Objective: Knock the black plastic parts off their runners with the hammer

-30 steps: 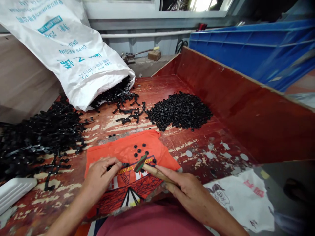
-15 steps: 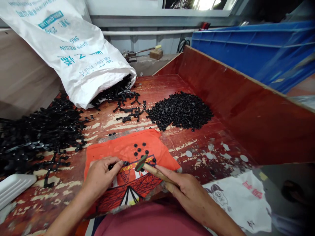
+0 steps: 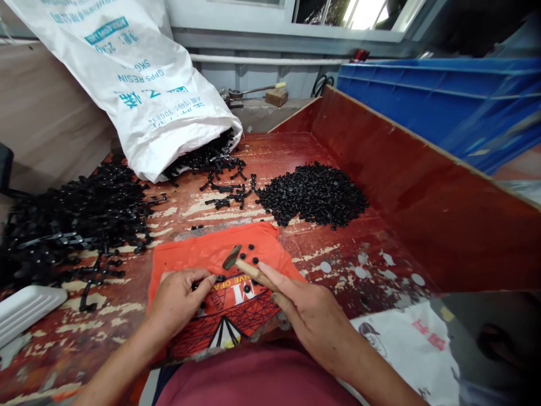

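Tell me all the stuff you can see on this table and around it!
Sack: one, white with blue print, lying open at the back left, black parts spilling out.
Branched parts: a big black heap, left side.
Small round pieces: a black pile, middle right.
Cloth: one, orange with a print, spread in front, a few loose black pieces on it.
Hammer: one, small, wooden handle.
Table: one, worn red, with a raised red wall on the right.
Crate: blue, behind that wall.
Plastic bag: white, front right.
Left hand: pinches a small black piece on the cloth.
Right hand: grips the hammer.
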A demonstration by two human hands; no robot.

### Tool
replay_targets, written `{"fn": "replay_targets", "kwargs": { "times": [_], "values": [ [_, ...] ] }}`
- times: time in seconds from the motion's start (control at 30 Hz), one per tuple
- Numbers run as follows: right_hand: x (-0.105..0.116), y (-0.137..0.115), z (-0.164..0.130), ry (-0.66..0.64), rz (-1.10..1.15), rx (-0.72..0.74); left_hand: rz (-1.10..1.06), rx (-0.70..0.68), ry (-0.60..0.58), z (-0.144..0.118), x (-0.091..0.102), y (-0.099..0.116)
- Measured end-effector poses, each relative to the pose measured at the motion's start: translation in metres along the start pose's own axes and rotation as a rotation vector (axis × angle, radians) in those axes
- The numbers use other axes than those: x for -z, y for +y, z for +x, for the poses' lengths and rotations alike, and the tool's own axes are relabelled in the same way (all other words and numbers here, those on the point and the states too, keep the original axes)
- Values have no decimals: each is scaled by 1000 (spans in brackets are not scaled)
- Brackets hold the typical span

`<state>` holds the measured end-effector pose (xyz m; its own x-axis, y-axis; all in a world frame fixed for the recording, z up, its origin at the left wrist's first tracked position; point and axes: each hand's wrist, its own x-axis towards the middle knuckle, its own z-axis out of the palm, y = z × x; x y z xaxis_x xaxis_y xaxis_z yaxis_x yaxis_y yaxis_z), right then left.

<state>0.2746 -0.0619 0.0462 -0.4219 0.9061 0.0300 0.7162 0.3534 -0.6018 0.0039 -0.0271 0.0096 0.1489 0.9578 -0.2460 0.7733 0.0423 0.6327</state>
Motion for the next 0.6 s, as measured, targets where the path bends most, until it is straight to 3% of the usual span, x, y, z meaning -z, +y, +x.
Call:
{"fn": "replay_targets", "kwargs": {
  "times": [0.37, 0.6],
  "values": [
    [1, -5, 1, -39, -17, -4, 69, -41, 50, -5, -5, -1],
    [7, -3, 1, -25, 0, -65, -247, 55, 38, -6, -6, -8]
  ]
}}
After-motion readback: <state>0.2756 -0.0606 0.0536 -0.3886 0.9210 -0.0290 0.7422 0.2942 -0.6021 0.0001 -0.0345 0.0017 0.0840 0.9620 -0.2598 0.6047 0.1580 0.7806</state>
